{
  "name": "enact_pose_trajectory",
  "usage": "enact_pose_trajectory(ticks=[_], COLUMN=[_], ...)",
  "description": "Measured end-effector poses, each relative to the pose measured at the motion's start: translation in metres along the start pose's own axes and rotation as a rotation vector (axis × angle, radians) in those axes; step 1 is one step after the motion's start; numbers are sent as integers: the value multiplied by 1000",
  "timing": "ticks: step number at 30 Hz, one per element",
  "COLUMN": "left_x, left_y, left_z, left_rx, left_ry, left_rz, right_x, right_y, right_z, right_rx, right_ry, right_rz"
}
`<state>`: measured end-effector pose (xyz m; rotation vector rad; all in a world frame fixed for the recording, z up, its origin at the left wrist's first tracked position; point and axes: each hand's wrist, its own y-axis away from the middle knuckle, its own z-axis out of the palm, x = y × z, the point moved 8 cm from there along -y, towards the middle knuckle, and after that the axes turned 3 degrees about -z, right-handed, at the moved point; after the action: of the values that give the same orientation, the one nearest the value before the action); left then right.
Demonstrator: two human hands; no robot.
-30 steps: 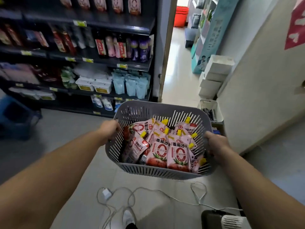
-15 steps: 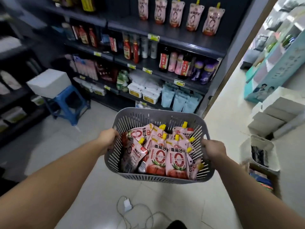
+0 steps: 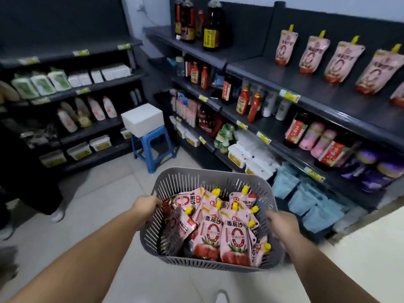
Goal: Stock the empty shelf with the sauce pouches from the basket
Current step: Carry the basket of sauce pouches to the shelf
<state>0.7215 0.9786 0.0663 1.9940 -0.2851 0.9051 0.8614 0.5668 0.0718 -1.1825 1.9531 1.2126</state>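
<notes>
Fingers of the left hand (image 3: 146, 206) curl over the left rim of the grey slotted basket (image 3: 209, 263), wrapped down on the plastic with the tips hidden inside; on the other side the right hand (image 3: 282, 224) clamps the right rim the same way, its fingers folded over the edge and out of sight. Between the two grips, inside the basket, lie the sauce pouches (image 3: 235, 239), pink with a red ring and tomatoes printed low on the front, yellow caps pointing mostly away from the person. They are piled loosely, overlapping, some leaning against the left wall just beside the left fingertips, others pressed to the right wall close under the right hand. Neither hand touches a pouch as far as can be seen. Beyond the basket a blue stool (image 3: 153, 145) stands on the pale tiled floor with a white box (image 3: 142, 120) on its seat. To the right runs a dark shelf unit; its upper shelf (image 3: 328, 88) carries a row of matching pink pouches (image 3: 312, 54) standing upright, with bare dark board in front of them. Farther left on the same level stand dark bottles (image 3: 211, 27).
</notes>
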Motion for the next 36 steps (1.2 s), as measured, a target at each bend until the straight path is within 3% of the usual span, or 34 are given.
enact_pose_trajectory(ticks=[11,21,36], left_x=[65,135,289], left_y=[-62,-157,-335], left_z=[-18,-60,-171], left_rx=[242,326,360], left_ry=[147,244,274], left_rz=[-83,-123,-63], right_x=[-142,-246,-418], right_y=[-129,-189,-270], right_z=[93,187,385], right_rx=[-248,-278,-294], right_ry=[59,52,14], right_rz=[-128,-170,-193])
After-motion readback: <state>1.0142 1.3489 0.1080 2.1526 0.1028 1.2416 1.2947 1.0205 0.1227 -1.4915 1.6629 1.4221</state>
